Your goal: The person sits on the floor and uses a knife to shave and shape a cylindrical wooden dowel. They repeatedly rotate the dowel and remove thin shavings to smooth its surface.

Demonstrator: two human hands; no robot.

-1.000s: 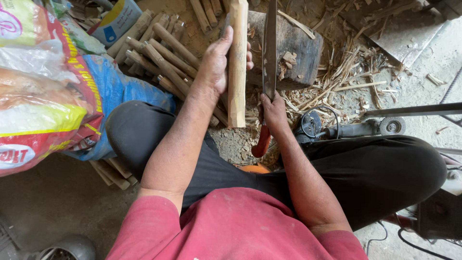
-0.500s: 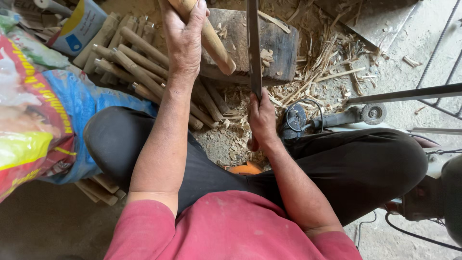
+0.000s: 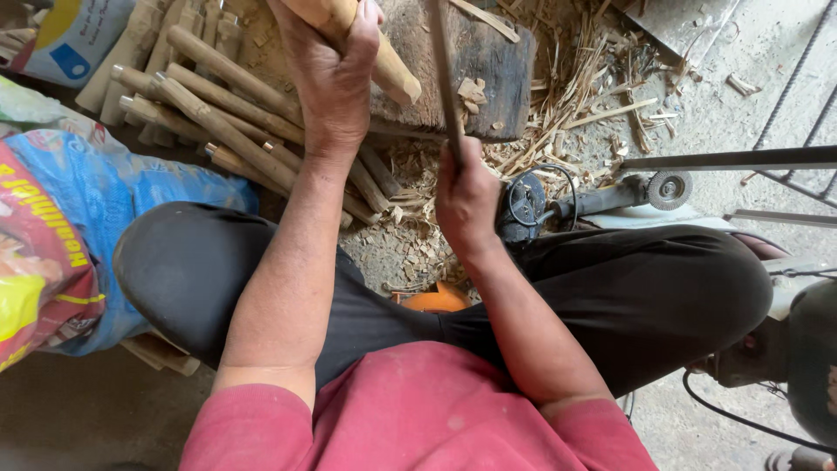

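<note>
Holding a wooden stick (image 3: 384,61) over the chopping block (image 3: 488,70).
Left hand (image 3: 336,78) wraps the stick, slanting down-right; right hand (image 3: 466,196) clasps the blade (image 3: 443,78), upright just beside its cut end.

wooden stick (image 3: 384,61): top cut off | blade (image 3: 443,78): tip cut off
</note>
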